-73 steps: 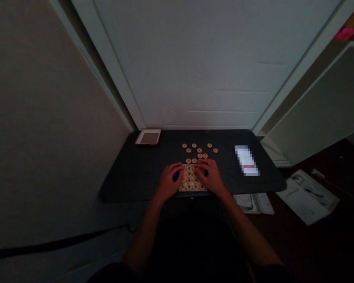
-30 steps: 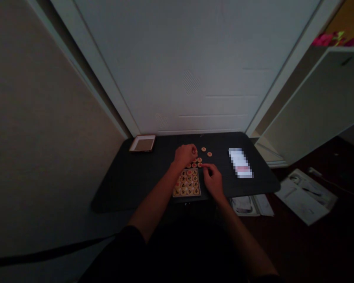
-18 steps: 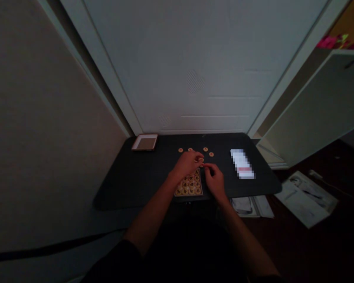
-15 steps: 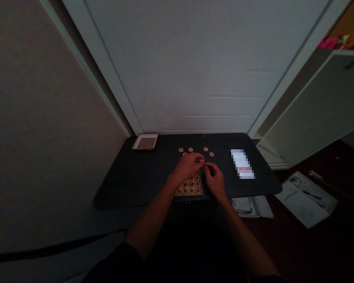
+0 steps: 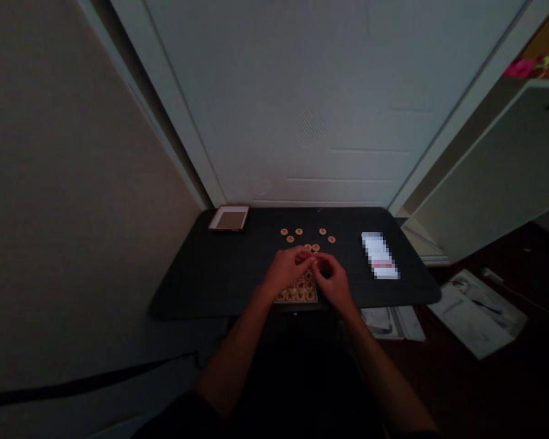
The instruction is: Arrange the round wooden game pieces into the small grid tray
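Observation:
Fingertips of my left hand (image 5: 286, 271) and my right hand (image 5: 335, 281) meet over the far part of a shallow box (image 5: 297, 302). Both hands are closed in a pinch around a small round xiangqi piece (image 5: 315, 260), mostly hidden by the fingers. Rows of pale wooden xiangqi pieces with dark characters (image 5: 301, 294) fill the near part of the box, and my left hand covers some of it. Just beyond the fingers lie two pieces with red marks (image 5: 316, 247), close together. More loose pieces (image 5: 299, 231) are scattered farther back on the dark table (image 5: 187, 274).
An open box lid or tray (image 5: 229, 219) lies at the back left of the table. On the right is a phone (image 5: 379, 256) with a blurred screen. A white door (image 5: 274, 91) stands behind the table. Flat printed boxes (image 5: 478, 314) lie on the floor at right.
My left hand has come down slightly toward me, and the fingertips of both hands now sit lower over the box. Two pieces beyond the fingers have come into view.

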The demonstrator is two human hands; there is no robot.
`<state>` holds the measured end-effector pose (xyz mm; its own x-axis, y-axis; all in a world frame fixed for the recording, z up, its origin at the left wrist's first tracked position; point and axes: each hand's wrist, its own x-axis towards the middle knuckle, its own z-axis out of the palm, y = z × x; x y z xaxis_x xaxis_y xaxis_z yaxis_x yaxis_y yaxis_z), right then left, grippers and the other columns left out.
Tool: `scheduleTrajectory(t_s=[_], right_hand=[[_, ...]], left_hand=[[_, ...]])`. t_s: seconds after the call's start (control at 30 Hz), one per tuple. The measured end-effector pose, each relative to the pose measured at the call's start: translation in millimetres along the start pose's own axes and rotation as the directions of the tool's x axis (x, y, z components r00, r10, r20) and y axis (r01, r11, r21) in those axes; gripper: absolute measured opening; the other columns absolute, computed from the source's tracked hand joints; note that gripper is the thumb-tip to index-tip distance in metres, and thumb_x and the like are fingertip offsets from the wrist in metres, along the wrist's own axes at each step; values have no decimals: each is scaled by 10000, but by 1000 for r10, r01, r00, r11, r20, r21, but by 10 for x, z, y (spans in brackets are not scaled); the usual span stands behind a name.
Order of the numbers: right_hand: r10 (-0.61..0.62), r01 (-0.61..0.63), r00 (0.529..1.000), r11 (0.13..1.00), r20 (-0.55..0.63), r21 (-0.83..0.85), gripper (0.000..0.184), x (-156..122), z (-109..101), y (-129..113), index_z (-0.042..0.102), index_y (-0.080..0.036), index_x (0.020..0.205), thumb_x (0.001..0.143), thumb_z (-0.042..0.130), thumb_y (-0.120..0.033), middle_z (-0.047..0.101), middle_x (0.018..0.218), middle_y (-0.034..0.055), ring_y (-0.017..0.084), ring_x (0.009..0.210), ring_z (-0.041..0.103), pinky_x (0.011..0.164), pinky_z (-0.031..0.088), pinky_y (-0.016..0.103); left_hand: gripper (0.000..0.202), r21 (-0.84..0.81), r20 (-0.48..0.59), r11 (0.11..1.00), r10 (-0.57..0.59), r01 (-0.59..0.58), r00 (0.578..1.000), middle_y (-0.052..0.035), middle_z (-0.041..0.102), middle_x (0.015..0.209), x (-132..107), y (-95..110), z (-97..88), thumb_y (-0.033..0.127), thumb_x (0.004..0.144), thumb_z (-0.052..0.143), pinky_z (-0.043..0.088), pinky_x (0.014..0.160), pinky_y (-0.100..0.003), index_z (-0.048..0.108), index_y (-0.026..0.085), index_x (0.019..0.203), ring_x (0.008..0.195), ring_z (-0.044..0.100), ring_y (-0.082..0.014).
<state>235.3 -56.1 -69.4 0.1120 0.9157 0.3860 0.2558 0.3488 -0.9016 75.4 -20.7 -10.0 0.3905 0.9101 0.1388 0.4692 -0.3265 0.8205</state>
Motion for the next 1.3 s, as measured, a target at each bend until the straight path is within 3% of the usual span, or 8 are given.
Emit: scheduleTrajectory(t_s=[0.33, 0.6, 0.83, 1.3], right_hand=[[-40, 41, 999, 998, 25, -49, 308, -15, 15, 56, 668, -235, 1147, 850, 682, -313, 728, 1058, 51, 214, 900, 673, 848, 543, 359], [-46, 49, 997, 997, 63, -52, 310, -11, 1, 2, 684, -253, 1162, 863, 680, -332, 729, 1056, 51, 217, 880, 670, 838, 543, 367], [-18, 20, 998, 999, 59, -36, 330, -15, -2, -8, 688, -249, 1168, 856, 697, -355, 735, 1068, 53, 216, 884, 677, 833, 549, 362], [62, -65, 997, 996, 51, 53, 251, -12, 4, 46, 717, -242, 1035, 881, 677, -436, 760, 1000, 45, 228, 894, 707, 844, 563, 374]], left_hand=[[227, 55, -24, 998, -14, 16, 1000, -16, 785, 1009, -136, 8, 2, 372, 940, 606, 562, 861, -265, 704, 260, 1111, 939, 739, -179], [203, 93, -90, 995, -28, 36, 996, -8, 783, 1025, -208, 33, 28, 328, 957, 571, 553, 861, -255, 696, 262, 1102, 952, 736, -175], [246, 169, -67, 985, -12, 24, 998, -21, 750, 1172, -235, 7, 26, 332, 977, 543, 533, 944, -271, 685, 278, 1170, 1069, 706, -193], [236, 193, -75, 981, 13, 1, 997, -19, 740, 1191, -273, -10, 41, 287, 962, 573, 527, 978, -283, 683, 271, 1169, 1079, 700, -188]])
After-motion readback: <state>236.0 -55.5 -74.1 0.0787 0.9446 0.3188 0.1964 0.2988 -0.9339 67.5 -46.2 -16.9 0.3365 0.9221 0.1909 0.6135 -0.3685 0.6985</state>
